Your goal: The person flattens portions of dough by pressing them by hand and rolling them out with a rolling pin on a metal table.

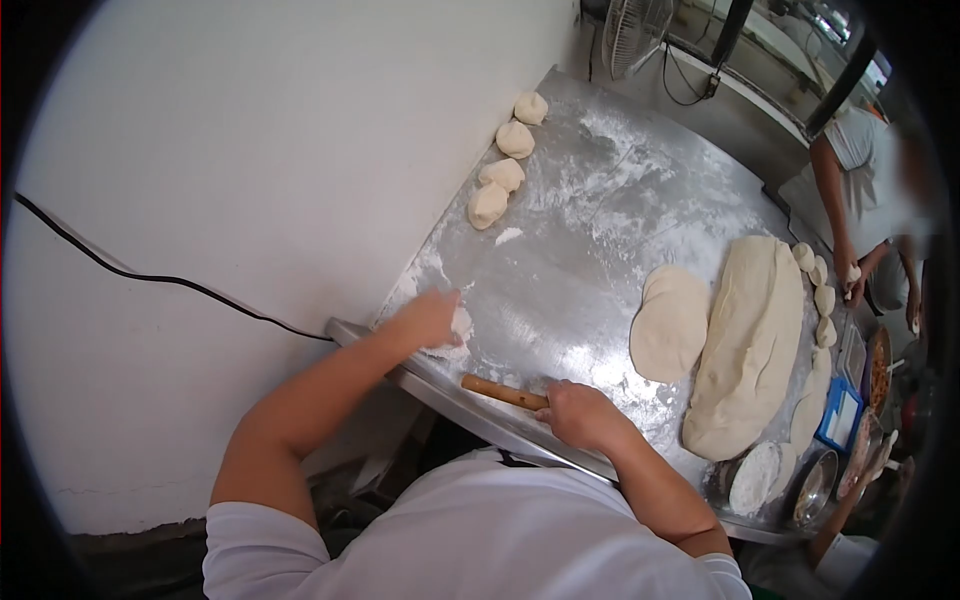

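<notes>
My right hand [582, 413] is closed around one end of a short wooden rolling pin [503, 392], near the front edge of the metal table [560, 260]. The pin's free end points left. At the left edge, my left hand [425, 320] is over a small heap of flour [458, 338]; its fingers are blurred and partly hidden. Flat rolled dough sheets [668, 325] lie overlapping to the right of the pin. Beside them is a long thick log of dough [745, 345].
Several dough balls [488, 204] line the table's wall side. Right of the log are small dough pieces [825, 300], a bowl of flour [755, 480], a metal bowl [815, 488] and a blue scale [840, 412]. Co-workers [860, 170] stand at the right; a fan [637, 38] is behind.
</notes>
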Demonstrator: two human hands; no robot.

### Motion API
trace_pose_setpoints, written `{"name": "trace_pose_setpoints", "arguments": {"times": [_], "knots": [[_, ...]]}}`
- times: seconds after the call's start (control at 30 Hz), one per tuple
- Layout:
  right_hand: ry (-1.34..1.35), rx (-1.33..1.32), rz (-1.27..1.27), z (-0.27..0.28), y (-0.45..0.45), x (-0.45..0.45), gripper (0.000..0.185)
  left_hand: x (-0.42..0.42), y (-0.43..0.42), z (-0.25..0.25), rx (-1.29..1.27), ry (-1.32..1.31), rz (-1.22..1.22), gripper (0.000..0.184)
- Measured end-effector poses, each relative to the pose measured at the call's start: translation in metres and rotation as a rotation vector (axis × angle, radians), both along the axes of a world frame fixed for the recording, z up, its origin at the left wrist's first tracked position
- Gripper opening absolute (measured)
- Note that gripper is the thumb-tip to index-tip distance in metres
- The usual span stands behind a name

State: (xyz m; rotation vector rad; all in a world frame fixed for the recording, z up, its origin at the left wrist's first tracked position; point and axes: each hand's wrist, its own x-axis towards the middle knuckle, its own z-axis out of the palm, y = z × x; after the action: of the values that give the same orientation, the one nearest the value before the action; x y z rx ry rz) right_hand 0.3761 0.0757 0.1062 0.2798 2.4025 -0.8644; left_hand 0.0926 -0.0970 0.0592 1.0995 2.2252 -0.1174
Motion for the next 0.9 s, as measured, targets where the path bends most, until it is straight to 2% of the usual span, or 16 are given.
{"name": "trace_pose_setpoints", "arguments": {"times": [0.07,0.17,0.27,0.37,0.47,0.57,0.67,0.77,0.9], "knots": [[-0.001,-0.001,0.007,-0.003,0.001,0.000,0.042,-0.021,0.005,0.010,0.041,0.039,0.096,0.094],[-0.009,-0.008,-0.001,-0.003,0.002,0.000,0.042,-0.002,0.009,0.025,0.047,0.145,0.110,0.081],[-0.029,-0.018,-0.002,0.002,0.001,-0.003,0.042,-0.010,0.017,0.010,0.085,0.046,0.059,0.070],[-0.066,-0.031,0.001,-0.002,0.001,-0.003,0.042,0.007,0.038,-0.005,0.270,-0.060,-0.158,0.058],[-0.059,-0.045,-0.002,-0.006,0.001,-0.002,0.042,0.041,0.065,-0.003,0.261,-0.011,-0.356,0.053],[-0.092,-0.056,-0.022,0.002,0.003,-0.003,0.041,0.049,0.093,0.036,0.161,-0.035,-0.243,0.065],[-0.100,-0.069,-0.032,0.003,0.004,-0.004,0.040,0.048,0.110,-0.013,0.339,0.218,-0.229,0.087],[-0.021,-0.094,-0.044,-0.011,0.003,0.003,0.039,0.047,0.117,-0.034,0.342,0.270,-0.321,0.100],[-0.048,-0.141,-0.044,-0.007,0.007,0.003,0.038,0.050,0.130,-0.043,0.363,0.277,-0.450,0.102]]}}
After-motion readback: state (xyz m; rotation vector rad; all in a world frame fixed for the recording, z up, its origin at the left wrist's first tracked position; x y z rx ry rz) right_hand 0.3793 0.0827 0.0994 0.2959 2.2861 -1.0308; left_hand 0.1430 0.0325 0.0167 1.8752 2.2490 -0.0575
